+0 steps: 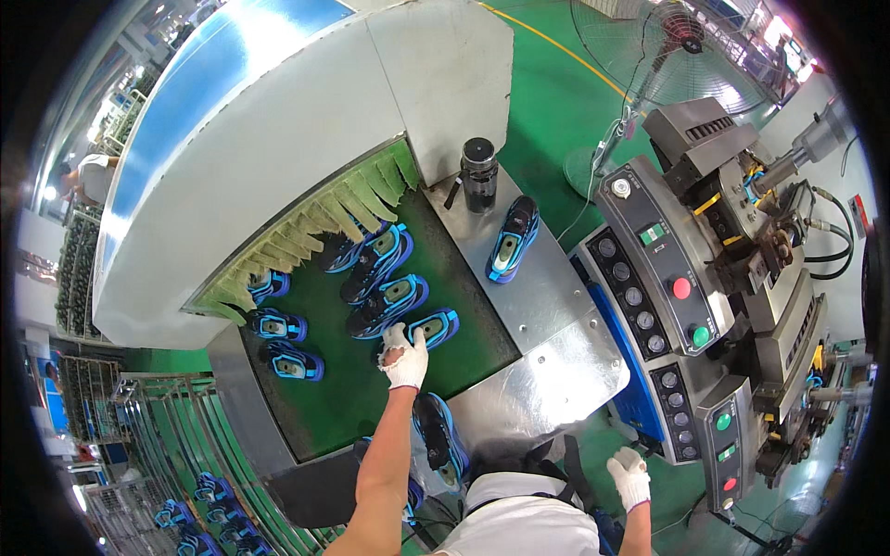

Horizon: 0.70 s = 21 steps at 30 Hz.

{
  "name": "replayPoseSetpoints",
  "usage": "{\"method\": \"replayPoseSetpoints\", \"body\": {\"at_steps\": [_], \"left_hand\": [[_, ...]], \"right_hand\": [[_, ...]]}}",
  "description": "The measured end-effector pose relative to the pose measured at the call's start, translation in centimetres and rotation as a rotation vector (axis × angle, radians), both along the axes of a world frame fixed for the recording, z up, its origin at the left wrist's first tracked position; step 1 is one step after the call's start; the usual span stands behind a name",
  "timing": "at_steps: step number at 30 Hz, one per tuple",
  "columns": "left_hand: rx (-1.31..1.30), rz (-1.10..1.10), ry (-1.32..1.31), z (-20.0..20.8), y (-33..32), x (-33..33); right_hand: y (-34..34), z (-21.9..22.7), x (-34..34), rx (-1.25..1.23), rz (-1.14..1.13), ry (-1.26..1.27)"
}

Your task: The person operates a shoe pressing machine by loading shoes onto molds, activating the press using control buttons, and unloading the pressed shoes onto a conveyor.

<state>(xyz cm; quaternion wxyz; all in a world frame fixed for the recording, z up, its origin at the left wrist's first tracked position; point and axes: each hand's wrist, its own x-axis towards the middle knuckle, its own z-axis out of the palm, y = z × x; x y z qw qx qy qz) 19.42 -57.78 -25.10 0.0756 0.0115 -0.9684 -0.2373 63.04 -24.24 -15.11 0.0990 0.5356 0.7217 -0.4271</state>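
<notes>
My left hand [405, 361], in a white glove, reaches over the green conveyor belt [357, 403]. Its fingers are closed on the toe end of a black and blue sports shoe [434, 328], the nearest of a slanting row. Several similar shoes [389, 301] lie just beyond it. Further left on the belt sits another group of shoes [295, 361]. Near my left forearm is one more shoe [440, 440], close to the belt's near edge. My right hand [630, 477], also gloved, hangs low at the right with curled fingers and nothing visible in it.
Strips of pale green curtain [306, 232] hang at the opening of a large white machine [278, 139]. A black bottle [478, 176] and a single shoe [514, 239] stand on the metal table [556, 371]. Right of it is a machine with gauges and buttons [681, 287]. A fan [681, 42] stands behind.
</notes>
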Motion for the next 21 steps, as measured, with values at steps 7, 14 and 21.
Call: {"method": "replayPoseSetpoints", "body": {"at_steps": [7, 14, 21], "left_hand": [[0.251, -0.332, 0.048, 3.0, 0.2, 0.7], [0.395, -0.932, -0.146, 17.6, 12.6, 7.5], [0.738, -1.195, -0.031, 26.7, 22.6, 6.8]], "right_hand": [[-5.5, 3.8, -19.4, -0.021, 0.584, 0.224], [-7.2, 3.0, -27.8, 0.149, 0.813, 0.691], [1.2, 13.0, -21.1, -0.395, 0.245, 0.743]]}}
